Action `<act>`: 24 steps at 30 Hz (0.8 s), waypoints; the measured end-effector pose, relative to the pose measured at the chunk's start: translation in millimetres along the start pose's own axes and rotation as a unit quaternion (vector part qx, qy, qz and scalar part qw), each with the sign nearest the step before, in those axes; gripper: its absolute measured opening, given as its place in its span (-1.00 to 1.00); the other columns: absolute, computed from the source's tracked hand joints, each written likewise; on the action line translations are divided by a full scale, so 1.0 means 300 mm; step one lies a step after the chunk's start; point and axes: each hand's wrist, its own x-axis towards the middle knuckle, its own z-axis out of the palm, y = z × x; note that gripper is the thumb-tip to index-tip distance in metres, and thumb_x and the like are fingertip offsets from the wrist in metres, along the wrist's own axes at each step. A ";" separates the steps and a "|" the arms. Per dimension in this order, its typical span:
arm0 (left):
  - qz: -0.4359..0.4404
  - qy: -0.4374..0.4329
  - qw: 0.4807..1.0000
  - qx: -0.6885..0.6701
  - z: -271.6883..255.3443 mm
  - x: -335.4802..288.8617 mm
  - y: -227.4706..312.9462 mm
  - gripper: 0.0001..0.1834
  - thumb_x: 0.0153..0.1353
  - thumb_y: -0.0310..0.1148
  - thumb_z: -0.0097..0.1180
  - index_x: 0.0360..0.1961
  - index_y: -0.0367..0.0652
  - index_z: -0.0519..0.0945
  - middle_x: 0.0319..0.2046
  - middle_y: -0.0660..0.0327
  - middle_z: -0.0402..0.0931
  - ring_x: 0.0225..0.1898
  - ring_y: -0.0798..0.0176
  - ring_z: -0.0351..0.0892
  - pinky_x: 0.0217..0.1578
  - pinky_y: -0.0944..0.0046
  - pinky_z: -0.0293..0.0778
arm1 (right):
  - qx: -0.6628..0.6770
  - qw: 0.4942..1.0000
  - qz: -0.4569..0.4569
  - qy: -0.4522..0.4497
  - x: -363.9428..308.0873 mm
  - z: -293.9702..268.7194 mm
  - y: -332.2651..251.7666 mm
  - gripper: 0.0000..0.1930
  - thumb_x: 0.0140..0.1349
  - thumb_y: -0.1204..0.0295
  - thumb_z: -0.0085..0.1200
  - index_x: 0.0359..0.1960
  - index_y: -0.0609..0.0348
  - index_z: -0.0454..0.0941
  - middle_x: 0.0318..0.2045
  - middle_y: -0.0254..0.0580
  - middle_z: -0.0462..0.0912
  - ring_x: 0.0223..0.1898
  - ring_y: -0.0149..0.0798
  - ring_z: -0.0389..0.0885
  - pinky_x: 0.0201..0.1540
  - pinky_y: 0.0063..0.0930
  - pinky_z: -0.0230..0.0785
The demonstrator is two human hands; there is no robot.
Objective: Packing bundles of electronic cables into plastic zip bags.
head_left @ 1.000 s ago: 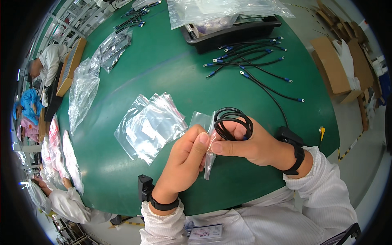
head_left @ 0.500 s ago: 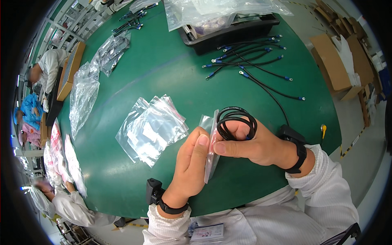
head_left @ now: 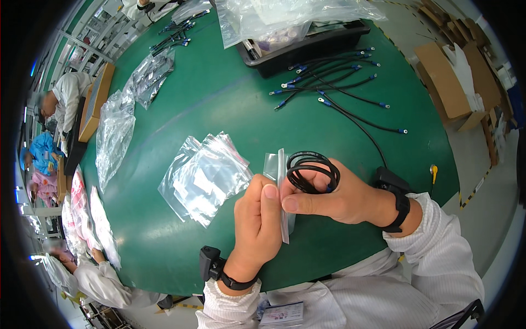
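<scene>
Between my thumb and fingers, my left hand (head_left: 257,225) pinches the edge of a small clear zip bag (head_left: 284,233), held nearly upright. My right hand (head_left: 345,197) holds a coiled black cable (head_left: 311,159) in its curled fingers, while its thumb presses at the bag's edge beside my left thumb. The coil is outside the bag, on its right side. A blue sleeve at one cable end shows by my right fingers. Left of my hands, a fanned stack of clear zip bags (head_left: 211,178) lies on the green table (head_left: 164,241).
Several black cables with blue-sleeved ring ends (head_left: 329,82) lie spread at the back right, before a black bin (head_left: 307,46) topped with plastic bags. Crumpled clear bags (head_left: 115,137) lie at left. An open cardboard box (head_left: 446,82) stands beyond the table. Other people sit along the left.
Both hands have shifted slightly left with the bag and coil. The bag now stands more upright, its edge turned toward me. The grip on each stays the same.
</scene>
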 end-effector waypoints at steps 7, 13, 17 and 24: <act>-0.051 0.006 0.997 -0.052 0.008 0.009 0.030 -0.70 0.60 -0.27 -0.08 -0.23 -0.26 0.53 -0.48 0.30 0.50 -0.51 0.47 0.44 -0.47 0.39 0.37 | -0.154 0.986 -0.033 0.061 -0.007 -0.007 -0.003 -0.81 0.40 0.36 0.22 -0.24 0.22 0.54 -0.47 -0.49 0.53 -0.41 -0.58 0.43 -0.38 -0.59 0.30; -0.090 -0.025 0.980 -0.174 0.010 0.016 0.054 -0.73 0.58 -0.32 -0.03 -0.11 -0.34 0.60 -0.38 0.22 0.63 -0.38 0.42 0.62 -0.34 0.40 0.58 | -0.100 0.989 -0.040 0.105 -0.008 0.010 0.012 -0.84 0.34 0.44 0.26 -0.21 0.15 0.50 -0.47 -0.54 0.47 -0.48 -0.61 0.29 -0.44 -0.60 0.17; -0.153 -0.016 0.959 -0.238 0.001 0.019 0.067 -0.75 0.53 -0.36 0.06 -0.05 -0.38 0.60 -0.35 0.18 0.64 -0.33 0.38 0.66 -0.29 0.35 0.69 | -0.067 0.991 -0.034 0.111 -0.006 -0.005 0.031 -0.85 0.32 0.44 0.27 -0.25 0.15 0.51 -0.45 -0.51 0.46 -0.42 -0.61 0.32 -0.38 -0.60 0.19; -0.160 -0.018 0.954 -0.251 -0.041 0.017 0.040 -0.80 0.51 -0.39 0.09 -0.08 -0.34 0.62 -0.41 0.20 0.65 -0.41 0.40 0.66 -0.41 0.40 0.68 | 0.016 0.997 0.004 0.072 -0.005 0.004 -0.013 -0.82 0.40 0.36 0.21 -0.29 0.16 0.50 -0.40 -0.51 0.43 -0.35 -0.60 0.33 -0.31 -0.60 0.24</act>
